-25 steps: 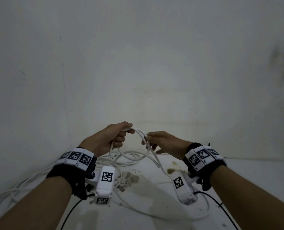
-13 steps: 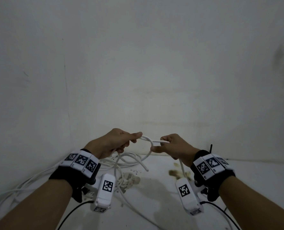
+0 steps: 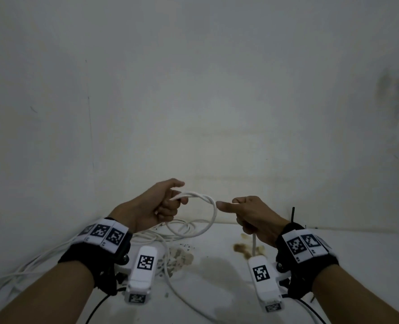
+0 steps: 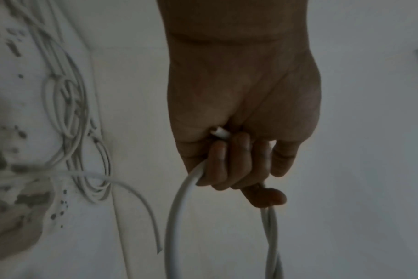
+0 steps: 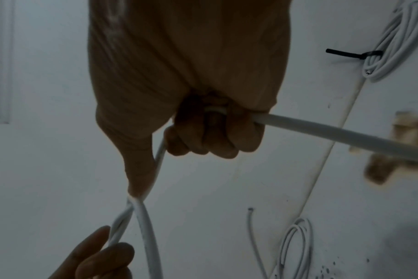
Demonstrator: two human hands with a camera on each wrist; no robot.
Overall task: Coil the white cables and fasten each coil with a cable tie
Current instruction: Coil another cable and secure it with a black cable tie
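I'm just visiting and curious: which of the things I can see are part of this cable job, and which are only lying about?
In use:
- thick white cable loop, gripped by left hand and right hand
- loose white cables heaped on the floor
- finished white coil with black cable tie

Lying about:
- brown stain
- flaked paint patch

Dim, greyish light, soft shadows; wrist views dark, noisy, blurry w/ wide-angle edge warp.
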